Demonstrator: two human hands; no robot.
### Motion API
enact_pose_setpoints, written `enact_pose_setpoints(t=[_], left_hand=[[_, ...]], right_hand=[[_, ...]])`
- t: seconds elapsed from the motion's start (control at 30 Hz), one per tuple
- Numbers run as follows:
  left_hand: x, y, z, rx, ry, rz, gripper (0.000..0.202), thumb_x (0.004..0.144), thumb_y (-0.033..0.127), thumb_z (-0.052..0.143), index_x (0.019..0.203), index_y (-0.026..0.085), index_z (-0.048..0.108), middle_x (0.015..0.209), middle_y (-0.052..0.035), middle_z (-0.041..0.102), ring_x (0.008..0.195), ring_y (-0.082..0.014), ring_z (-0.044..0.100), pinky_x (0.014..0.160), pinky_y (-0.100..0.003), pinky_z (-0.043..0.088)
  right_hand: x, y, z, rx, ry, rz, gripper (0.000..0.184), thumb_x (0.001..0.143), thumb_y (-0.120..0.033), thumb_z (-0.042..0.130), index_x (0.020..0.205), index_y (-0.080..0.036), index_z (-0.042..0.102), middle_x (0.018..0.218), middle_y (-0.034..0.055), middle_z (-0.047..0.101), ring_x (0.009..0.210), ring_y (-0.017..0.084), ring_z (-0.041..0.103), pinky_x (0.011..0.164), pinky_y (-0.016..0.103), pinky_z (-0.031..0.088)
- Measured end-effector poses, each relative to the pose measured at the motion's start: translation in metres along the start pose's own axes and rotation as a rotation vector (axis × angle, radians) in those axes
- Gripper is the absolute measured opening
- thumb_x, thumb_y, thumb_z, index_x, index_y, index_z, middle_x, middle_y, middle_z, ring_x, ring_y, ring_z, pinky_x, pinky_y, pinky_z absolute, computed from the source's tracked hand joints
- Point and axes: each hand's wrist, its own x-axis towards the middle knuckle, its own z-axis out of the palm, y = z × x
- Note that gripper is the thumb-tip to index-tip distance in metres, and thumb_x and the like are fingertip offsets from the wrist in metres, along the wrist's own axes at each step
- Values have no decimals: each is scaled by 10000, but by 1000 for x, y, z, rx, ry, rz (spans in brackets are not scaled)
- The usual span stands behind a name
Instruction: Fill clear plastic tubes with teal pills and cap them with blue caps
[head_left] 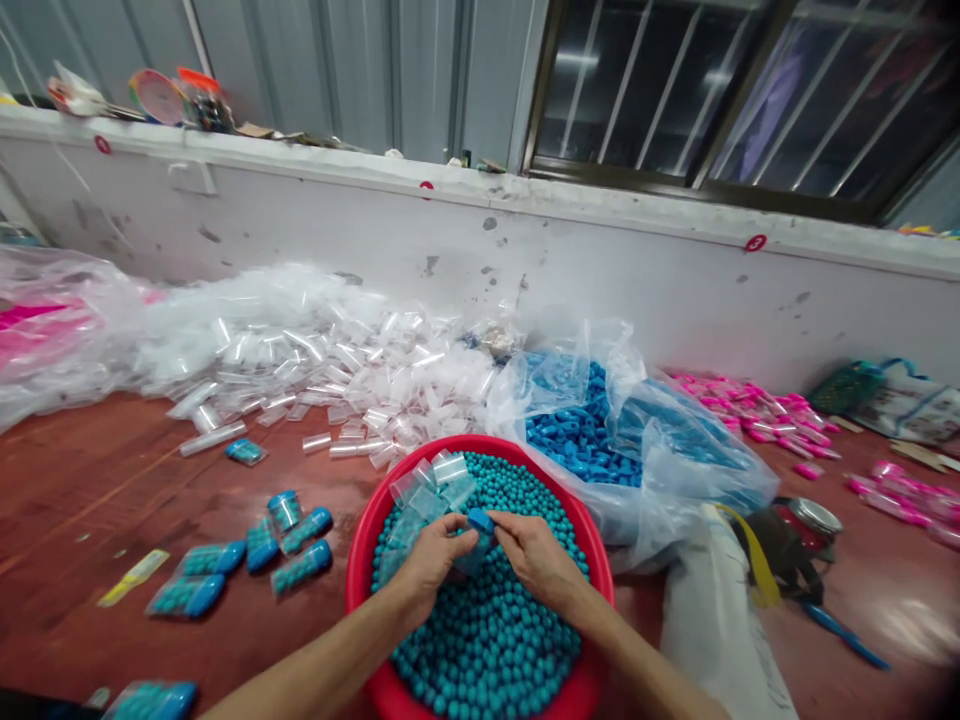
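Observation:
My left hand and my right hand meet over a red basin filled with small teal balls. Both hands are closed on one clear tube with a blue cap, held just above the balls. Several empty clear tubes lie in the basin's far left part. Filled, capped tubes lie on the red-brown table to the left of the basin.
A heap of empty clear tubes lies along the white wall. A clear bag of blue caps sits right of the basin. Pink pieces lie farther right, with a metal-lidded jar and a blue tool.

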Motion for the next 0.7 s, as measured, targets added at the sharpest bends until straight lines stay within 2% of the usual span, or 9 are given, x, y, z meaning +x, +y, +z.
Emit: enact_pose_setpoints(t=[0.17,0.37,0.5,0.53,0.63,0.7], left_hand=[[-6,-3,3,-37,-35,5,422,588,474,613,836,158,484,579,40,507,415,-101,495,368,-189,283],[-15,-6,7,41,-31,110,432,599,367,607,955,143,506,663,30,487,478,-82,460,342,-171,337],[-16,-2,7,111,36,119,513,626,312,565,1101,152,455,706,23,489,501,-88,458,339,-167,320],[-16,-1,7,113,38,123,539,629,297,561,1133,156,436,714,24,486,508,-90,458,342,-167,312],[-16,4,6,103,9,143,551,631,272,570,1154,170,428,706,30,469,539,-93,450,364,-164,296],[-15,4,5,93,5,162,492,634,246,568,1106,171,453,709,30,480,570,-95,450,410,-168,321]], right_hand=[[-2,3,6,10,15,53,328,852,-180,338,827,-184,665,640,-20,596,590,121,519,562,199,371],[-6,2,2,127,-35,66,305,841,-192,371,948,-204,656,697,-22,625,642,133,539,588,206,388],[-10,-2,1,68,-61,66,210,814,-260,482,958,-204,625,742,-17,626,706,152,560,646,226,412],[-11,-4,3,34,-74,82,247,774,-290,550,997,-195,597,761,-12,624,702,158,562,637,233,418],[-13,-7,12,-116,-87,100,640,581,-372,733,1134,-177,477,919,32,610,801,205,568,691,279,432],[-14,-10,19,-227,-70,97,746,510,-416,763,1140,-174,447,1014,66,580,911,247,546,756,323,421]])
